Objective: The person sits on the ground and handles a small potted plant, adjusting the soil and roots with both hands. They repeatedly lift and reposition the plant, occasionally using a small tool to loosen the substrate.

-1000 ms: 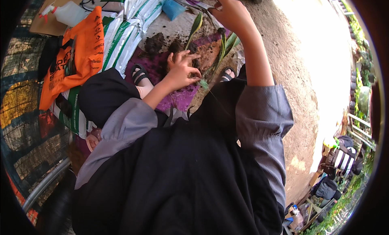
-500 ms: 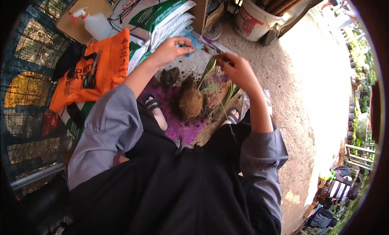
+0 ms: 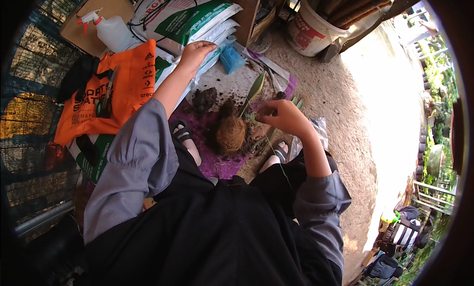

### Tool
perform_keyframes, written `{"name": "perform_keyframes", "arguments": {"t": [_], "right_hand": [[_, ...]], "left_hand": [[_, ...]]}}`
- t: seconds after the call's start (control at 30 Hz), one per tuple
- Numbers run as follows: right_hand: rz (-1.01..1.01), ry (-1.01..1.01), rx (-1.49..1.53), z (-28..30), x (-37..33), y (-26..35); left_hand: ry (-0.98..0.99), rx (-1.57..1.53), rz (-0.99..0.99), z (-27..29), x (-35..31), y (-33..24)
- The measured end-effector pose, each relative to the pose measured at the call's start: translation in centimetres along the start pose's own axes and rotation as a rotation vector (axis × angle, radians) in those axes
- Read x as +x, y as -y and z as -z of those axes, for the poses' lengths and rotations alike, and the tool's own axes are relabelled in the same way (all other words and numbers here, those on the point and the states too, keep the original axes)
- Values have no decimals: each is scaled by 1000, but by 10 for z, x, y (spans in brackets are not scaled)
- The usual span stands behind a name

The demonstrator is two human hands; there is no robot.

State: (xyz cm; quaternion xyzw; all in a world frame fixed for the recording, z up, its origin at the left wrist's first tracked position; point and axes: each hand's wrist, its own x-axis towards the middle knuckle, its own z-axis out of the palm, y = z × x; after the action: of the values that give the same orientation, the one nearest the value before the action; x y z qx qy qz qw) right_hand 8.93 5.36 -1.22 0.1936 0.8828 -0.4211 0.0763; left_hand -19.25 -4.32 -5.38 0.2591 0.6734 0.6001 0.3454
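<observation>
My left hand (image 3: 193,57) is raised above the white sacks, its thumb and fingers pinched together; anything between them is too small to make out. Lower down, my right hand (image 3: 282,115) has its fingers closed at a tangle of thin green string (image 3: 255,107), and a loose strand trails toward my right knee. Beneath the hands, a brown fibrous root ball (image 3: 231,134) rests on a purple and white sheet (image 3: 234,166). A broad green leaf (image 3: 255,87) stands up beside it. Dark soil clumps (image 3: 204,99) lie to its left.
An orange bag (image 3: 131,71) with scissors on it and a spray bottle (image 3: 112,33) stand at left. Stacked white and green sacks (image 3: 185,22) and a blue plastic bag (image 3: 231,59) are ahead. A white bucket (image 3: 313,29) with sticks is at far right. My sandalled feet flank the sheet.
My left hand has shifted slightly left, away from over the blue bag. My right hand has come down from beside the leaf's tip to the string tangle, and its fingers have drawn together.
</observation>
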Motion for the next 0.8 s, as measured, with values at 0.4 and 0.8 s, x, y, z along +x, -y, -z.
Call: {"name": "perform_keyframes", "arguments": {"t": [0.4, 0.8], "right_hand": [[50, 424, 425, -9, -6, 3], [115, 176, 1214, 0, -25, -3]], "left_hand": [[-388, -356, 55, 64, 21, -23], [-482, -495, 69, 85, 26, -24]]}}
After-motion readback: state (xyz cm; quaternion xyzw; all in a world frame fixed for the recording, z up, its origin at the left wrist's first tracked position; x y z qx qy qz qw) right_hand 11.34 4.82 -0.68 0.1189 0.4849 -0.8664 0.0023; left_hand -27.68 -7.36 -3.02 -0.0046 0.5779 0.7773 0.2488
